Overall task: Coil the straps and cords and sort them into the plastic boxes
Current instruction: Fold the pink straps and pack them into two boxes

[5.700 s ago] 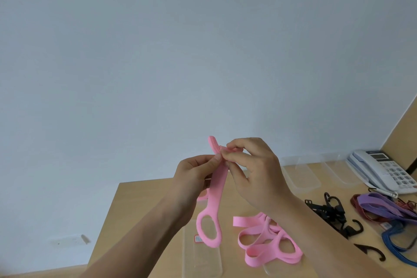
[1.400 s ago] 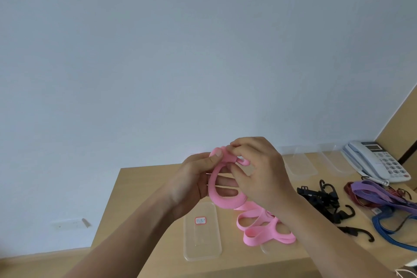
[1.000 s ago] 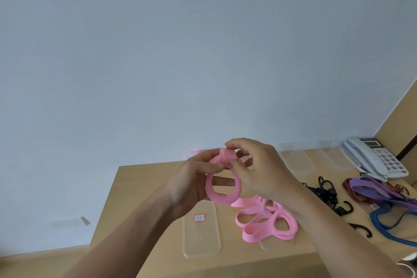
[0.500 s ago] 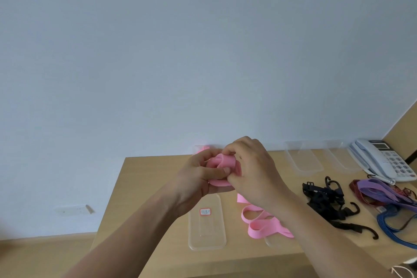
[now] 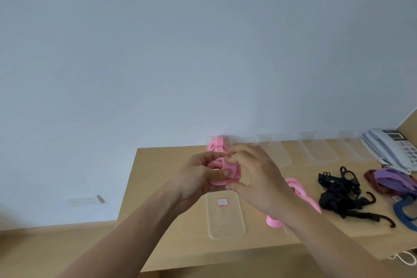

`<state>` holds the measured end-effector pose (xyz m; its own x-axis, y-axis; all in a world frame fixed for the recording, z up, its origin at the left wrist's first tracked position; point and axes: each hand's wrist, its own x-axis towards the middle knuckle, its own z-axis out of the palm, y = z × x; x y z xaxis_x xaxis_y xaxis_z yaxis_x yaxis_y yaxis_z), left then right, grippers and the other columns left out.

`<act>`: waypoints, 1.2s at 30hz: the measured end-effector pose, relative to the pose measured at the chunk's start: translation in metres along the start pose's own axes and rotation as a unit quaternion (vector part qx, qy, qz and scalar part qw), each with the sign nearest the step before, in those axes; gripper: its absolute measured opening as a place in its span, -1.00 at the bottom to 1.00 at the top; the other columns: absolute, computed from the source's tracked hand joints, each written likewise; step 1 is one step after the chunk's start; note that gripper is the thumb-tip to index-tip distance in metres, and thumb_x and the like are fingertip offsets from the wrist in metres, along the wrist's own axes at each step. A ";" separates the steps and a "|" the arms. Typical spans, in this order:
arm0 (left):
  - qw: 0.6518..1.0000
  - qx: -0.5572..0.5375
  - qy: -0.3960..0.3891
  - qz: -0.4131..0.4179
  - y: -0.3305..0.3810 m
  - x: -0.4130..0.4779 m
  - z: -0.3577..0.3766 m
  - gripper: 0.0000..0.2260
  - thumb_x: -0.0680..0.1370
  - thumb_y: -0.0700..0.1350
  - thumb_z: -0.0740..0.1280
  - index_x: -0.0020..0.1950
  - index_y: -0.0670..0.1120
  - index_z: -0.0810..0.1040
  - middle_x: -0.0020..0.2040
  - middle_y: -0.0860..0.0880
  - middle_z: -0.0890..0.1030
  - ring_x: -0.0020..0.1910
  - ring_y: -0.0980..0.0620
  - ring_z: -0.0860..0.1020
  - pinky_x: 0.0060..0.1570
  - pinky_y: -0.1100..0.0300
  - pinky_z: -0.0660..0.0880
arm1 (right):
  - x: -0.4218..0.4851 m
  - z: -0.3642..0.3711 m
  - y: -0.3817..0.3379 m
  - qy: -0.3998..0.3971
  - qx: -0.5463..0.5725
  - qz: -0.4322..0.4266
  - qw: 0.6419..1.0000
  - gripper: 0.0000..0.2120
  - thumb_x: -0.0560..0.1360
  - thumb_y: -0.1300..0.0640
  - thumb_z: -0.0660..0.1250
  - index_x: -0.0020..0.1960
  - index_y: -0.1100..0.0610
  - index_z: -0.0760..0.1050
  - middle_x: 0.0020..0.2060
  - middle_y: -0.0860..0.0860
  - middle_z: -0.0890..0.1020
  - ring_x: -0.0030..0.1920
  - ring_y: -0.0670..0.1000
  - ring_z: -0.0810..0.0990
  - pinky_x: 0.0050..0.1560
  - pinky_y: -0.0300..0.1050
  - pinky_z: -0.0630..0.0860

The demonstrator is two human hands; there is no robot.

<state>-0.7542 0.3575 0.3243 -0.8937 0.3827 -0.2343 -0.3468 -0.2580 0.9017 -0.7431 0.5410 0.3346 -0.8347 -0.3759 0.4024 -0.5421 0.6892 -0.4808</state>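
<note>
A coiled pink strap (image 5: 228,170) sits between both hands above the table. My left hand (image 5: 198,174) grips the coil with thumb on its front. My right hand (image 5: 255,176) pinches its right side with thumb and fingers. Behind them a clear plastic box (image 5: 211,142) at the table's back edge holds pink coils. More loose pink straps (image 5: 302,192) lie on the table, partly hidden by my right forearm.
A clear lid with a red label (image 5: 225,216) lies below the hands. Clear boxes (image 5: 320,149) line the back edge. Black hooked cords (image 5: 340,189), purple and red straps (image 5: 392,180), a blue cord (image 5: 404,210) and a telephone (image 5: 392,146) lie at right.
The hanging pink strap has been rolled up into a tight coil between my hands. The hands have stayed above the table's left middle; the view tilted down slightly.
</note>
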 end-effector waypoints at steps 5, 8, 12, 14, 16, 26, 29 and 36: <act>0.998 0.013 -0.024 -0.054 -0.020 0.003 -0.020 -0.68 0.50 -0.41 0.43 0.25 -0.29 0.60 0.09 -0.26 0.68 0.07 -0.25 0.68 0.17 -0.18 0.63 | -0.015 0.027 0.003 -0.061 -0.017 0.017 0.998 -0.49 0.29 0.05 0.61 0.18 0.05 0.53 0.12 -0.12 0.56 0.14 -0.11 0.47 0.07 -0.47 0.30; 0.996 0.012 -0.023 -0.084 -0.032 0.010 -0.026 -0.70 0.52 -0.43 0.39 0.25 -0.31 0.59 0.09 -0.26 0.67 0.09 -0.24 0.67 0.20 -0.17 0.62 | -0.019 0.038 0.010 -0.079 -0.019 0.038 0.996 -0.53 0.32 0.03 0.59 0.16 0.07 0.52 0.11 -0.10 0.56 0.14 -0.10 0.47 0.11 -0.32 0.42; 0.994 0.002 -0.013 -0.109 -0.041 0.027 -0.033 -0.69 0.54 -0.42 0.39 0.28 -0.33 0.57 0.16 -0.29 0.64 0.11 -0.18 0.66 0.18 -0.09 0.63 | -0.006 0.047 0.028 -0.069 0.000 0.042 0.997 -0.73 0.37 0.09 0.51 0.03 0.13 0.59 -0.03 -0.06 0.62 0.01 -0.04 0.56 0.01 -0.16 0.51; 0.994 0.002 -0.010 -0.113 -0.042 0.038 -0.038 -0.65 0.52 -0.37 0.43 0.30 -0.30 0.57 0.24 -0.34 0.63 0.16 -0.22 0.65 0.26 -0.16 0.59 | 0.004 0.053 0.037 -0.073 0.006 0.031 0.997 -0.74 0.35 0.14 0.50 0.03 0.12 0.59 -0.07 -0.07 0.63 -0.04 -0.04 0.57 -0.02 -0.18 0.50; 0.993 -0.013 0.000 -0.121 -0.043 0.048 -0.043 -0.60 0.47 -0.31 0.46 0.31 -0.27 0.57 0.29 -0.34 0.60 0.17 -0.24 0.64 0.29 -0.22 0.56 | 0.012 0.061 0.048 -0.074 0.009 0.011 0.997 -0.69 0.31 0.21 0.49 0.04 0.14 0.58 -0.08 -0.06 0.62 -0.06 -0.03 0.57 -0.03 -0.15 0.52; 0.958 0.123 0.221 -0.139 -0.060 0.129 -0.082 -0.80 0.61 -0.02 0.44 0.20 -0.04 0.61 0.15 -0.06 0.66 0.11 -0.03 0.63 0.05 -0.03 0.66 | 0.057 0.097 0.140 -0.061 0.005 0.003 0.998 -0.57 0.30 0.31 0.47 0.17 0.22 0.53 0.01 0.08 0.60 -0.01 0.08 0.56 0.07 -0.12 0.52; 0.938 0.170 0.254 -0.162 -0.069 0.157 -0.085 -0.78 0.61 -0.04 0.42 0.23 -0.04 0.57 0.12 -0.03 0.63 0.08 -0.01 0.60 0.00 0.03 0.65 | 0.081 0.110 0.166 -0.115 -0.049 -0.005 0.992 -0.66 0.34 0.29 0.43 0.11 0.26 0.55 -0.01 0.13 0.59 -0.03 0.16 0.57 0.01 0.02 0.57; 0.914 0.143 0.334 -0.181 -0.090 0.199 -0.088 -0.88 0.60 -0.17 0.38 0.13 -0.09 0.55 0.03 -0.10 0.61 -0.08 -0.02 0.59 -0.13 0.02 0.70 | 0.112 0.144 0.204 -0.240 -0.117 -0.048 0.963 -0.67 0.52 0.11 0.37 0.22 0.23 0.49 0.13 0.14 0.55 0.10 0.15 0.54 0.11 0.01 0.54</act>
<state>-0.9258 0.3786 0.1641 -0.7423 -0.2543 -0.6200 -0.6513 0.0564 0.7567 -0.9611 0.5503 0.1690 -0.7606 -0.6492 0.0034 -0.6296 0.7364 -0.2479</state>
